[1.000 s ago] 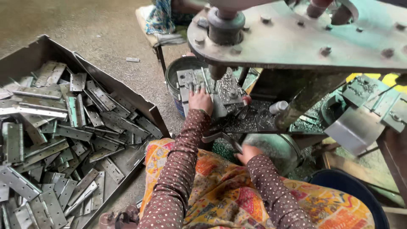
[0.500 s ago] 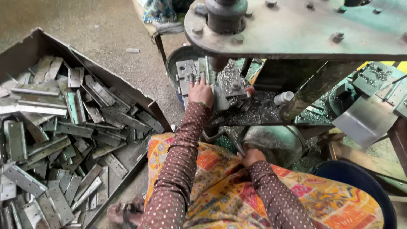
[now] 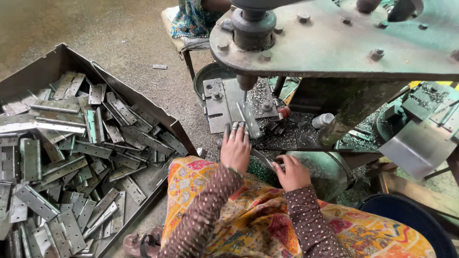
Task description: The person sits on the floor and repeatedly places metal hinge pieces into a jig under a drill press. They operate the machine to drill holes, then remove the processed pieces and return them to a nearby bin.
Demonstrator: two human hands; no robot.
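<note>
Fingers (image 3: 234,131) of the left hand (image 3: 235,149) lie flat and together, tips pressing a hinge leaf (image 3: 249,119) onto the press bed (image 3: 224,102), right under the punch (image 3: 246,82). Right hand (image 3: 291,172) sits curled lower down, maybe pinching another leaf (image 3: 263,159), hard to tell. I'd keep those tips back from the punch line and seat the leaf square. No labels or signs anywhere, just a small white bottle (image 3: 322,120) by the column and an open grey metal box (image 3: 62,59) of hinges (image 3: 71,157) on the left.

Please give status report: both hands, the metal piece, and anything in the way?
Left hand fingertips on metal hinge plate under the press punch. Right hand low, grip on a thin metal strip. Nothing blocking; box of hinge plates at left.
</note>
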